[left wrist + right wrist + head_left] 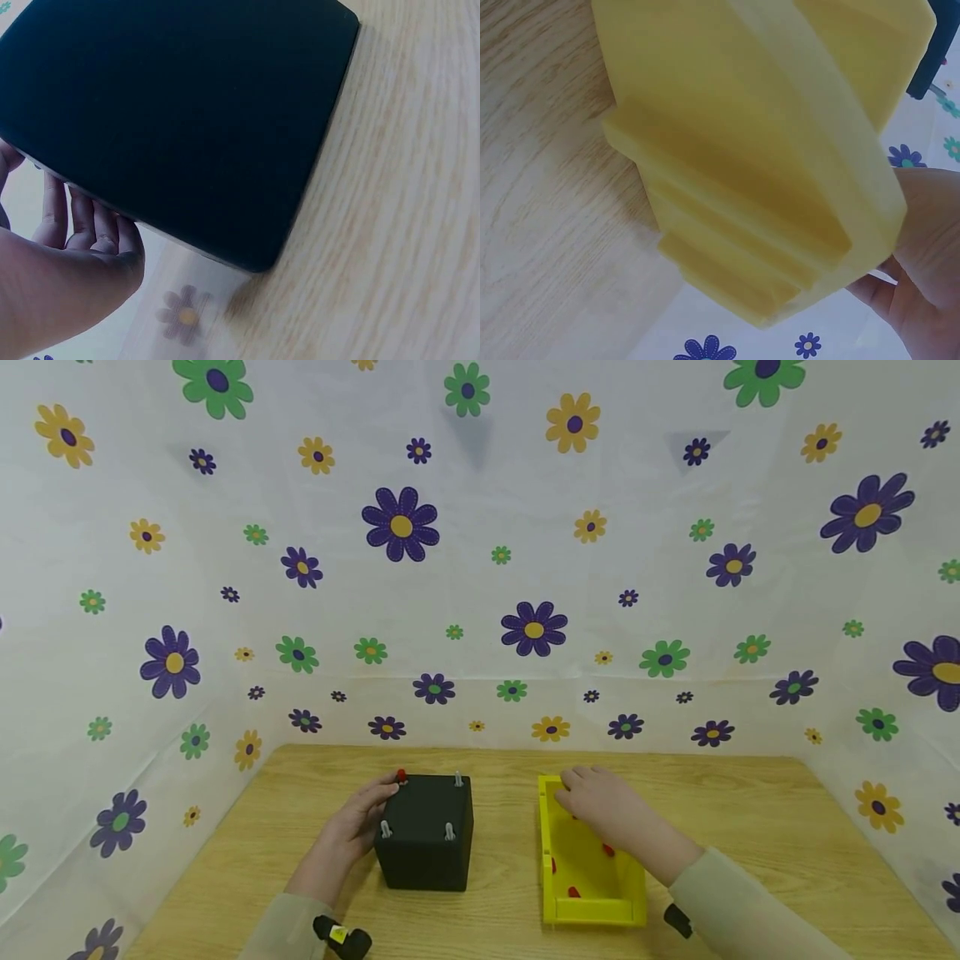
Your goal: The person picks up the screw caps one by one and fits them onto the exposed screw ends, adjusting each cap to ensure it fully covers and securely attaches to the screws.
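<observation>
A black box stands on the table with metal bolts rising near its top corners. A small red cap sits on the one at the back left. My left hand lies against the box's left side, its upper fingertips by that cap. In the left wrist view several fingers show along the side. To the right is a yellow bin with several red caps inside. My right hand reaches over its far end; the fingertips are partly hidden, and I cannot see whether they hold anything.
The wooden table has bare surface between box and bin. White flowered sheeting rises behind the table and along both sides. A black wrist device is on the left sleeve, another by the right sleeve.
</observation>
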A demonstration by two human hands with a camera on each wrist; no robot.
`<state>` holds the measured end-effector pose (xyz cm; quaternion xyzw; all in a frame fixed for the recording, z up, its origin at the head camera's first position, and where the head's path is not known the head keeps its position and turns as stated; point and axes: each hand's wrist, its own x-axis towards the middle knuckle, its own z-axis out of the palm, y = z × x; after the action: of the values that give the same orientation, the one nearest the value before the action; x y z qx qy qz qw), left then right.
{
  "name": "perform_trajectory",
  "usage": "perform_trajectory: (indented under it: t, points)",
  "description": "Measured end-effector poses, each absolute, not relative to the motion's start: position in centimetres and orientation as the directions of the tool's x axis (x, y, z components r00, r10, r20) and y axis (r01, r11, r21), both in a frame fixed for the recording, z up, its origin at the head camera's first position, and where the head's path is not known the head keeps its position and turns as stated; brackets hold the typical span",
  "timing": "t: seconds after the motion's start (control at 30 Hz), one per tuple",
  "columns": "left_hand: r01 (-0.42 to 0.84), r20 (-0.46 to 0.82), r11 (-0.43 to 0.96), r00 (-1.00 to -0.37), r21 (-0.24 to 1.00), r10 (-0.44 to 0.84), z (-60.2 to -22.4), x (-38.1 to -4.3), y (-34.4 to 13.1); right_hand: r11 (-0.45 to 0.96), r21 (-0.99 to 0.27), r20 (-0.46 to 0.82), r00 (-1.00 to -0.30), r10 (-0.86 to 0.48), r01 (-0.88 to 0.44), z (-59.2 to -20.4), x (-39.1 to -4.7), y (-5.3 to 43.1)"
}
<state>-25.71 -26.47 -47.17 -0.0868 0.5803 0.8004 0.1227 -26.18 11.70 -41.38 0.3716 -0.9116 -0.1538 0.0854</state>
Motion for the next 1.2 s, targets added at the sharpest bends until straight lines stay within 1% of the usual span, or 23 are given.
perform_trajectory:
  t: [0.23,0.37,0.5,0.77,1.0,1.2]
  points:
    - [-0.301,-0.288,-0.234,-0.954,0.925,0.088,-47.1,-25.7,-26.4,0.688,0.316,0.049,-0.713,-0.7,-0.654,-41.0,-26.2,11.7]
    - [-0.303,-0.291,-0.238,-0.953,0.923,0.086,-47.1,-25.8,-26.4,0.694,0.295,0.067,-0.71,-0.701,-0.657,-40.8,-26.3,11.7]
    - [-0.304,-0.291,-0.252,-0.952,0.919,0.092,-47.2,-25.9,-26.4,0.689,0.3,0.085,-0.701,-0.708,-0.659,-40.7,-26.4,11.7]
    - [-0.3,-0.288,-0.221,-0.954,0.928,0.086,-47.2,-25.8,-26.5,0.674,0.303,0.109,-0.678,-0.726,-0.673,-40.4,-26.5,11.4]
    - [-0.292,-0.286,-0.304,-0.956,0.907,0.067,-47.1,-25.6,-26.3,0.65,0.341,0.13,-0.65,-0.748,-0.679,-40.2,-26.7,11.1]
    - [-0.286,-0.278,-0.331,-0.958,0.899,0.074,-47.0,-25.5,-26.4,0.645,0.35,0.118,-0.651,-0.75,-0.679,-40.1,-26.7,10.7]
